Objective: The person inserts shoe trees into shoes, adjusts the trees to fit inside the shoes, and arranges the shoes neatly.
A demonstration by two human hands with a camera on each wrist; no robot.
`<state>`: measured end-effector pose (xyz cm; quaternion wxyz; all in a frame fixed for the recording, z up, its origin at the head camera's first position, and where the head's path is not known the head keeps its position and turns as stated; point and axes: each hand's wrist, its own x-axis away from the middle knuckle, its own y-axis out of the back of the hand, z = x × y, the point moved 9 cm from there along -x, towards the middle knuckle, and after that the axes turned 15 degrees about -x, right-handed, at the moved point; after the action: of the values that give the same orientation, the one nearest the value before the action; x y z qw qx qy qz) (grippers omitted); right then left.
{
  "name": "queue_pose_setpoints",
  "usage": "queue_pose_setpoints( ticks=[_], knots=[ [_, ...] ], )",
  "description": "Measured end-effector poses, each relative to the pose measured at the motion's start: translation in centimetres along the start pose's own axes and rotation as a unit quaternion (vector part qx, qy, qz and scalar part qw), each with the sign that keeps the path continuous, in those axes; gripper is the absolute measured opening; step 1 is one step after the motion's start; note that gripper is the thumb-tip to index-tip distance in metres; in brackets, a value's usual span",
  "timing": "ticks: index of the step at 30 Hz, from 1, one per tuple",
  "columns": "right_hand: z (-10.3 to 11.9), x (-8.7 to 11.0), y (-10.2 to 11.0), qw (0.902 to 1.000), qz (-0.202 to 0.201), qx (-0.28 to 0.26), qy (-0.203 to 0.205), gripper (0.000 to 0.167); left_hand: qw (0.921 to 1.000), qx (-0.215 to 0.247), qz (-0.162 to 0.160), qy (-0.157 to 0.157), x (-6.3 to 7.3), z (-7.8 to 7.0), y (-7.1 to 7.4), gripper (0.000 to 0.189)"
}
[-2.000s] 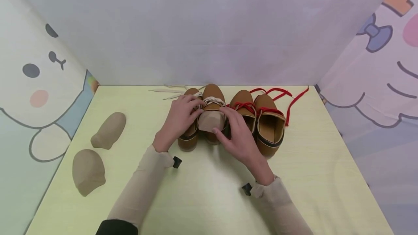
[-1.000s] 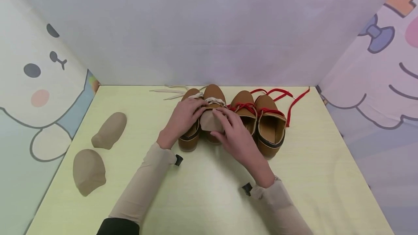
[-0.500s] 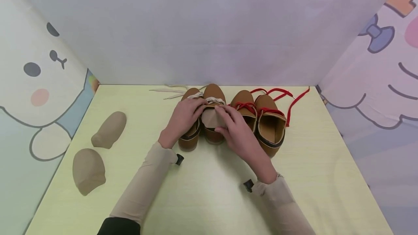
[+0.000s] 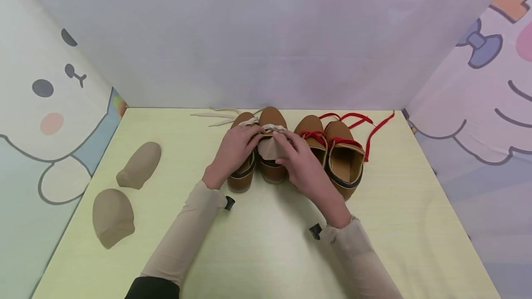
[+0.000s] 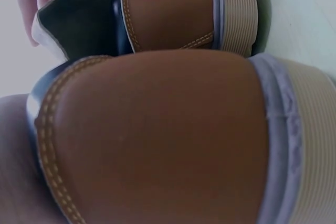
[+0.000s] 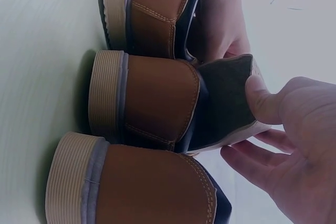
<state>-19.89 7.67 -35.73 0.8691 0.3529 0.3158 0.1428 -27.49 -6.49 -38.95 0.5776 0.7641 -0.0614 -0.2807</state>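
1. Beige insert (image 4: 268,150): one, tilted in the opening of the inner white-laced shoe (image 6: 160,100), between the right thumb and fingers; blunt end juts above the collar.
2. Right hand (image 4: 305,165): pinches the insert, thumb on its end, fingers against its side.
3. Left hand (image 4: 235,149): fingertips beside the insert, near the white lace (image 4: 273,128); partly hidden, so whether they pinch anything cannot be told.
4. Outer white-laced shoe (image 4: 241,182): below the left fingers, partly covered by that hand.
5. First red-laced shoe (image 4: 308,124): just right of the right fingers.
6. Second red-laced shoe (image 4: 338,129): beside the first, farther right of those fingers.
7. Upper loose insert (image 4: 139,165), lower loose insert (image 4: 113,218): both beige, well left of the left fingers, on the pale table (image 4: 257,253).
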Motion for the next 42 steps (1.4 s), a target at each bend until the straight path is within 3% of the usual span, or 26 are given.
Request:
queue_pose_setpoints(
  ticks=[29,42],
  knots=[
    [-1.4,-0.5,-0.9,0.9989,-0.004,0.044,-0.016,0.064,0.9998,-0.011,-0.016,-0.008,-0.1,-0.1,0.1,0.019],
    [-2.0,-0.7,-1.6,0.9982,0.012,0.05,-0.031,0.064,0.9995,-0.012,-0.027,-0.011,0.1,-0.1,0.0,0.019]
  ],
)
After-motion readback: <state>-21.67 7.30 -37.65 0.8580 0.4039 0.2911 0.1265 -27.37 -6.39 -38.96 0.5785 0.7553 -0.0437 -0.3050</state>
